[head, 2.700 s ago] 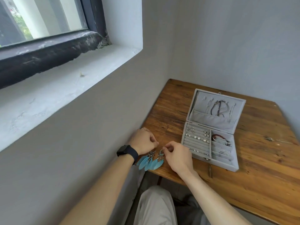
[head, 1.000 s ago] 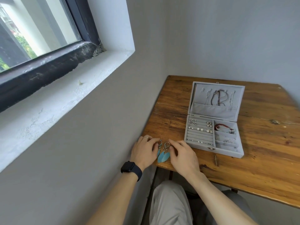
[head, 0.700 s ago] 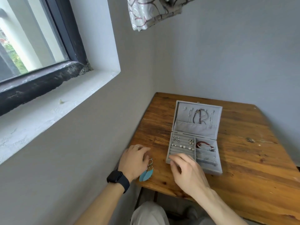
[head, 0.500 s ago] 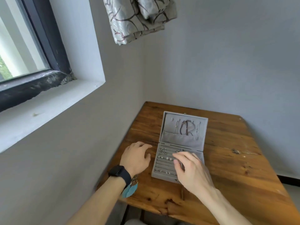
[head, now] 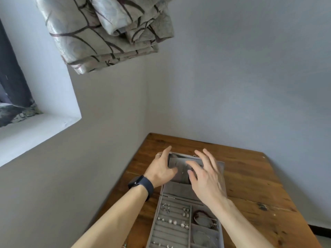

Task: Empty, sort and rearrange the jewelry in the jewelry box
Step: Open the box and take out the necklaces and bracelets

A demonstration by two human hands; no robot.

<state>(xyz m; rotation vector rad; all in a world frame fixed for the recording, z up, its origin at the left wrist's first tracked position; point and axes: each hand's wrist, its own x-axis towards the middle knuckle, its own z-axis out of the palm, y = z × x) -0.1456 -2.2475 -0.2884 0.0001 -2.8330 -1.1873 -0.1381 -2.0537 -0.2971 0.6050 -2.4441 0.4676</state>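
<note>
The jewelry box (head: 170, 235) lies open on the bench (head: 259, 185), with its tray toward 6 o'clock and its lid (head: 176, 189) standing up at the 12 o'clock end. Both hands are at the lid. The left hand (head: 160, 170) is at the lid's 9 o'clock edge with its fingers straight and its thumb across the lining. The right hand (head: 206, 178) hovers in front of the lining with its fingers spread. Neither grip has closed on anything, and it cannot be told whether the left hand already touches the lid. The step in hand looks like emptying the lid, but whatever hangs there is blurred and mostly hidden behind the hands. To do this well, the left hand should brace the lid's edge so the box neither tips nor slides toward 12 o'clock. The right hand should then pinch one strand at a time near its hook and lift it straight off, not pull it sideways, since chains hung close together are likely to tangle. Each piece would best be laid out separately on bare wood at 3 o'clock of the box. The tray is not yet emptied: earrings (head: 174, 221) sit in the slotted rows on its 9 o'clock side, and a reddish bracelet (head: 200, 213) lies in a compartment on its 3 o'clock side. The forearms pass low over the tray, so they should be kept raised to avoid knocking the studs loose.
</note>
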